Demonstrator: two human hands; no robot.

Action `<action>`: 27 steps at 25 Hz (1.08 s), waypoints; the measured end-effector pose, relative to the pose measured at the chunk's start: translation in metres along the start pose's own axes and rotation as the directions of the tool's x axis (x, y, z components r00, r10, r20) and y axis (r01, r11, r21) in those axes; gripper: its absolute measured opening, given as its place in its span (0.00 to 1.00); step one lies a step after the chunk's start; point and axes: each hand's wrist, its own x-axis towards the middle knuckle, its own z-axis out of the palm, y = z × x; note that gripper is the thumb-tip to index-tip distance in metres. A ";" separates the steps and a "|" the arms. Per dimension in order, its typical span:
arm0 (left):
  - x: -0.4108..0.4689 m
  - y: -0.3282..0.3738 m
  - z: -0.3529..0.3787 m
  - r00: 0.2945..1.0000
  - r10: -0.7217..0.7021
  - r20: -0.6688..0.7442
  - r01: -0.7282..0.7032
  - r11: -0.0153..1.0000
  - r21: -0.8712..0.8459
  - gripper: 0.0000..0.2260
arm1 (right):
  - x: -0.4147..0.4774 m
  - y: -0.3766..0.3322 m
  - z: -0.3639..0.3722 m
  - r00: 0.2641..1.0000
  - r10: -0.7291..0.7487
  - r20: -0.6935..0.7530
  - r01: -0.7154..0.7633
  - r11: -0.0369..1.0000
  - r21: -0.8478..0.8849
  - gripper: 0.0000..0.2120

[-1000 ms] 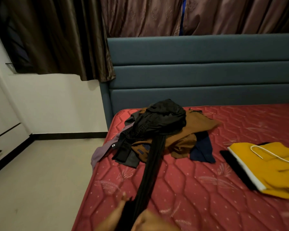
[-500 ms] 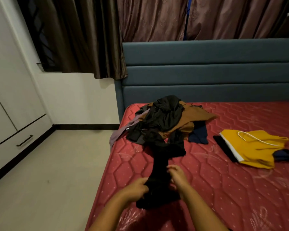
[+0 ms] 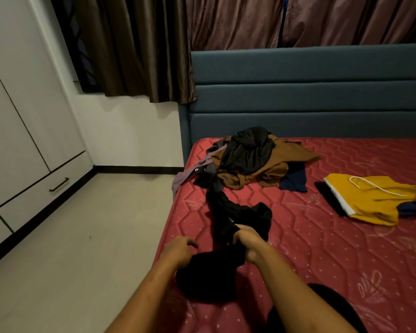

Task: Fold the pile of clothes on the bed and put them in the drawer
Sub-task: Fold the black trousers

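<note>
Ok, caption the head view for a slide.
Right hand grips a black garment on the red mattress, left hand at its bunched end, clothes pile beyond.

The bed (image 3: 322, 248) has a bare red quilted mattress. A pile of clothes (image 3: 250, 159) sits near its headboard (image 3: 310, 92). A black garment (image 3: 238, 212) trails from the pile towards the near edge. A yellow garment (image 3: 375, 200) lies well apart, to the right.

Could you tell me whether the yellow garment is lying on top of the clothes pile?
No, the yellow garment lies flat on the red mattress, clearly apart from the pile.
</note>
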 end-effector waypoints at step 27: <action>0.040 0.023 0.038 1.000 0.002 -0.031 0.000 0.998 0.061 0.19 | 0.029 0.016 -0.024 0.974 -0.219 -0.064 0.099 0.659 -0.746 0.14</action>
